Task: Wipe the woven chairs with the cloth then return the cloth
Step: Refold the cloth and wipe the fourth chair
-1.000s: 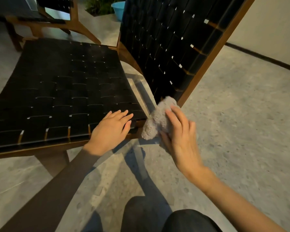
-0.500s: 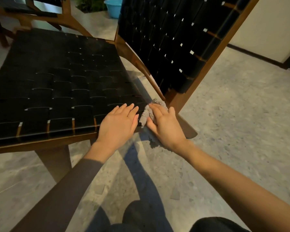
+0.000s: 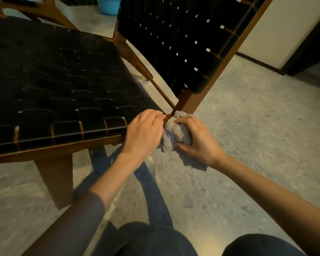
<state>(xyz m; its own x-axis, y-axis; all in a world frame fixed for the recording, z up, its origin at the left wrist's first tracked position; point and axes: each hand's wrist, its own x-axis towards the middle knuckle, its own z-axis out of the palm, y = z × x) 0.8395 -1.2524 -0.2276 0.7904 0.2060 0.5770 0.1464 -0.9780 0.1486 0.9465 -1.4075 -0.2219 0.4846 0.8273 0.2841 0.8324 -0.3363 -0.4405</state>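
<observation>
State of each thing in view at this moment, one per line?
Cloth: bunched, gripped by right hand, at the seat's rear corner.
Right hand: curled round cloth.
Left hand: on the seat's edge, fingers curled there.
Chair: upright on floor.
Blue tub: on floor behind chair.

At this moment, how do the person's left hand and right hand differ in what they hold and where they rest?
The right hand grips the bunched grey fluffy cloth; the left hand holds no cloth. The left hand rests on the corner of the black woven chair seat, fingers curled at its edge; the right hand sits beside the seat, by the brown wooden chair frame. Both meet at that corner.
</observation>
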